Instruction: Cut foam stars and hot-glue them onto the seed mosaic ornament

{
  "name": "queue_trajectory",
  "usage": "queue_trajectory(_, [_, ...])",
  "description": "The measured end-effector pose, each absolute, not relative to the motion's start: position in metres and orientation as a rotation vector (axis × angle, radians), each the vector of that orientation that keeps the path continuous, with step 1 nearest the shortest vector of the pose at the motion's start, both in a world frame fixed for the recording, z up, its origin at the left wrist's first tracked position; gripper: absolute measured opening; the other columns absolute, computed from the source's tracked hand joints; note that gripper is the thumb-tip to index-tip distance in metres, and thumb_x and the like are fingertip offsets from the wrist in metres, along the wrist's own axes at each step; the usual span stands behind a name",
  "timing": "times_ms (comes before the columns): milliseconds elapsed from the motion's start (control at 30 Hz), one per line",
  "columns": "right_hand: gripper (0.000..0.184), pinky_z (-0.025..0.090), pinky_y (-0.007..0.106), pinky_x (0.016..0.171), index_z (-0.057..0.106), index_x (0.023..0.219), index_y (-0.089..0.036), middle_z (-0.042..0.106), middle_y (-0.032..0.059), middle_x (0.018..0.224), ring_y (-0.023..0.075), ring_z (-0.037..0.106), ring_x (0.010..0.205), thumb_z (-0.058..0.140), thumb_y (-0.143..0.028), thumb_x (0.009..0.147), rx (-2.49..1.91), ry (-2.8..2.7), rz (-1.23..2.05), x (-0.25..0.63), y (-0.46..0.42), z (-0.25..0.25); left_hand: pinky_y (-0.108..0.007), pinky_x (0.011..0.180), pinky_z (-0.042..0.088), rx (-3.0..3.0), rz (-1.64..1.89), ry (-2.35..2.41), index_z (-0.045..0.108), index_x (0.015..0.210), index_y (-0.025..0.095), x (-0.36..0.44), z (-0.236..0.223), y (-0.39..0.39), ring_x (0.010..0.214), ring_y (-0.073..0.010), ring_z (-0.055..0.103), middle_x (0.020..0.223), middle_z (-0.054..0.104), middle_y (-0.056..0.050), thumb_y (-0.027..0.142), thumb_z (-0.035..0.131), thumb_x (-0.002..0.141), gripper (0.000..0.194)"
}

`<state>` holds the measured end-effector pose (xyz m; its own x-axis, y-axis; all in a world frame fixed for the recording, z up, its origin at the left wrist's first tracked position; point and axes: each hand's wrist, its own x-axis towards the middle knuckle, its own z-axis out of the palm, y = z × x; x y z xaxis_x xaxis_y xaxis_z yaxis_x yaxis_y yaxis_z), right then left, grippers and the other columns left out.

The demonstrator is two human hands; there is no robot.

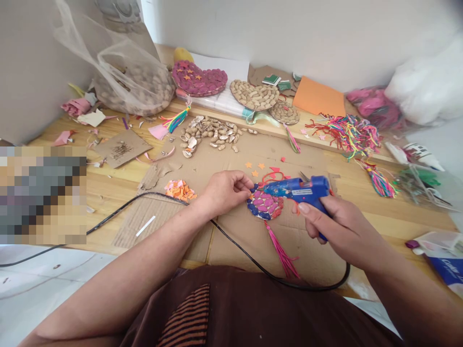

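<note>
My right hand [334, 221] is wrapped round the handle of a blue glue gun [302, 190]. The gun's nozzle points left, over the top of a round peanut-shell ornament [265, 205] painted pink, blue and red. A pink tassel [280, 250] hangs from the ornament's lower edge, and a red cord loop [271, 176] shows at its top. At the ornament's upper left edge, my left hand [229, 190] is closed in a pinch; what lies between the fingertips is hidden. Beneath everything is a cardboard sheet [231, 246].
The gun's black cable [249, 262] loops across the front. Orange paper bits [180, 190], small orange stars [255, 173] and peanut shells [210, 132] lie on the cardboard. Behind are a purple shell heart [198, 79], a peanut bag [133, 86] and coloured threads [354, 135].
</note>
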<state>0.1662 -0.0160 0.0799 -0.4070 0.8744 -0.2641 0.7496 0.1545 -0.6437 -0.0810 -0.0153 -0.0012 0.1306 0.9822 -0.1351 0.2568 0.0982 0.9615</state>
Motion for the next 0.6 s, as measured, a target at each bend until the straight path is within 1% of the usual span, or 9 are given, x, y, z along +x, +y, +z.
queue_trajectory(67, [0.041,0.037,0.028,0.044,0.055,0.076,-0.022,0.055,-0.0015,0.054,0.0141,0.050,0.045,0.053,-0.060,0.090,-1.574,-1.879,1.349,0.167,-0.016,0.073,-0.025,0.065,0.053,1.362,0.885,1.336,0.070,0.084,0.017,-0.081,-0.001,-0.015,0.069,-0.0140,0.066,0.076,0.072,-0.002,0.017,0.068,0.071,0.013])
queue_trajectory(167, [0.041,0.033,0.026,0.040,0.057,0.090,-0.023,0.050,-0.0042,0.053,0.0129,0.045,0.041,0.052,-0.064,0.088,-1.440,-1.327,1.574,0.161,-0.014,0.058,-0.025,0.065,0.053,1.326,0.904,1.325,0.070,0.084,0.017,-0.081,-0.001,-0.016,0.069,-0.0138,0.066,0.077,0.073,-0.002,0.019,0.070,0.071,0.013])
queue_trajectory(233, [0.041,0.036,0.026,0.041,0.058,0.093,-0.023,0.051,-0.0035,0.056,0.0135,0.047,0.045,0.052,-0.063,0.088,-1.353,-1.084,1.663,0.154,-0.012,0.048,-0.025,0.065,0.053,1.301,0.909,1.322,0.070,0.086,0.017,-0.081,-0.001,-0.016,0.070,-0.0138,0.067,0.080,0.074,-0.003,0.020,0.071,0.071,0.015])
queue_trajectory(267, [0.039,0.038,0.026,0.042,0.057,0.092,-0.023,0.052,-0.0027,0.058,0.0141,0.049,0.048,0.052,-0.062,0.088,-1.321,-1.000,1.697,0.151,-0.011,0.044,-0.024,0.065,0.052,1.293,0.907,1.328,0.070,0.087,0.016,-0.081,0.000,-0.017,0.070,-0.0136,0.067,0.081,0.074,-0.004,0.020,0.071,0.071,0.016])
queue_trajectory(367, [0.036,0.044,0.027,0.047,0.055,0.084,-0.024,0.055,-0.0005,0.063,0.0158,0.054,0.055,0.054,-0.060,0.088,-1.251,-0.842,1.760,0.141,-0.007,0.032,-0.023,0.064,0.051,1.272,0.900,1.354,0.070,0.087,0.015,-0.080,0.002,-0.017,0.068,-0.0123,0.065,0.080,0.073,-0.004,0.020,0.072,0.071,0.018])
queue_trajectory(433, [0.036,0.045,0.026,0.049,0.055,0.083,-0.024,0.056,-0.0006,0.063,0.0158,0.055,0.055,0.056,-0.060,0.087,-1.196,-0.782,1.788,0.137,-0.006,0.025,-0.023,0.065,0.051,1.253,0.891,1.362,0.069,0.087,0.014,-0.079,0.005,-0.017,0.067,-0.0119,0.065,0.080,0.073,-0.004,0.021,0.072,0.070,0.018])
queue_trajectory(500, [0.036,0.045,0.026,0.049,0.056,0.084,-0.024,0.056,-0.0016,0.061,0.0152,0.054,0.053,0.057,-0.060,0.086,-1.157,-0.758,1.819,0.135,-0.005,0.020,-0.024,0.065,0.051,1.245,0.875,1.370,0.069,0.087,0.014,-0.078,0.009,-0.017,0.067,-0.0119,0.065,0.081,0.073,-0.004,0.021,0.073,0.069,0.019])
queue_trajectory(600, [0.041,0.042,0.026,0.045,0.055,0.078,-0.023,0.056,-0.0019,0.057,0.0144,0.052,0.048,0.055,-0.063,0.086,-1.135,-0.785,1.854,0.134,-0.004,0.013,-0.024,0.067,0.052,1.238,0.841,1.374,0.070,0.088,0.015,-0.074,0.017,-0.015,0.068,-0.0118,0.065,0.081,0.072,-0.003,0.022,0.074,0.069,0.021])
